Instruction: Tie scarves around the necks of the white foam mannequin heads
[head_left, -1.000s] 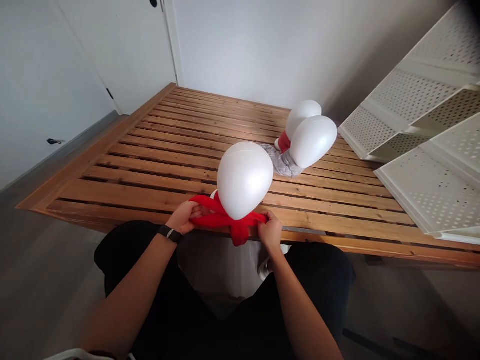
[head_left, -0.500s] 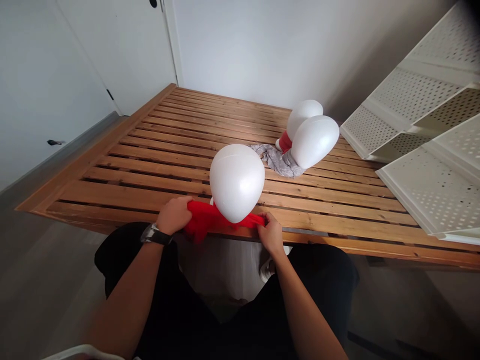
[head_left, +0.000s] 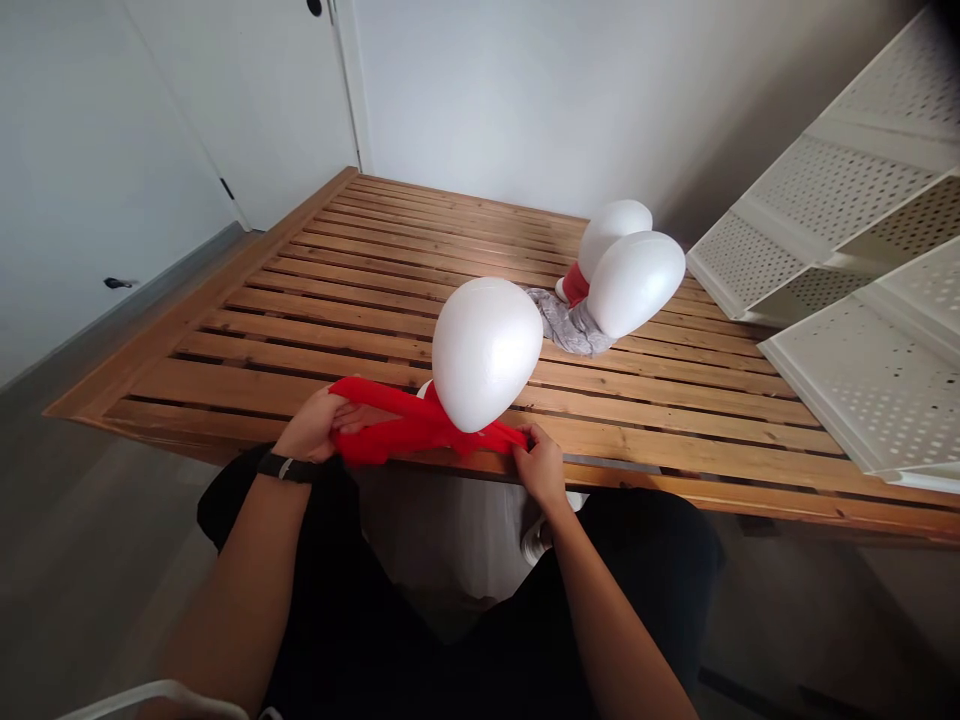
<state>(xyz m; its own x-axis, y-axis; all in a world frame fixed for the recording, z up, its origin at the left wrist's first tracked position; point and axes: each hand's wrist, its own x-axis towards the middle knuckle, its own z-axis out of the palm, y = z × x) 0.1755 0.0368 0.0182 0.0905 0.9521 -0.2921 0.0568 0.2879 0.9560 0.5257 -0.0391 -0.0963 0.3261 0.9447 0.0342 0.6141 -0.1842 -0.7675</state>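
Note:
A smooth white mannequin head [head_left: 487, 350], egg-shaped from above, stands near the front edge of the slatted wooden platform. Round its base runs a red cloth [head_left: 397, 408], pulled out to both sides. My left hand [head_left: 309, 425] grips the cloth's left end, its fingers partly inside a fold that gapes between two red strands. At the right, my right hand [head_left: 540, 464] pinches the other end between thumb and fingers, just below the head. The head hides the middle of the cloth.
Farther back on the wooden platform [head_left: 247, 385] stand two more white heads [head_left: 637, 285], one with a red cloth [head_left: 575, 285], one with a grey patterned cloth [head_left: 574, 328]. White perforated shelving [head_left: 862, 370] rises at the right. My knees are below the front edge.
My left hand has moved left, stretching the red cloth and spreading it into a loop. The near head leans slightly right and back. My right hand keeps its hold.

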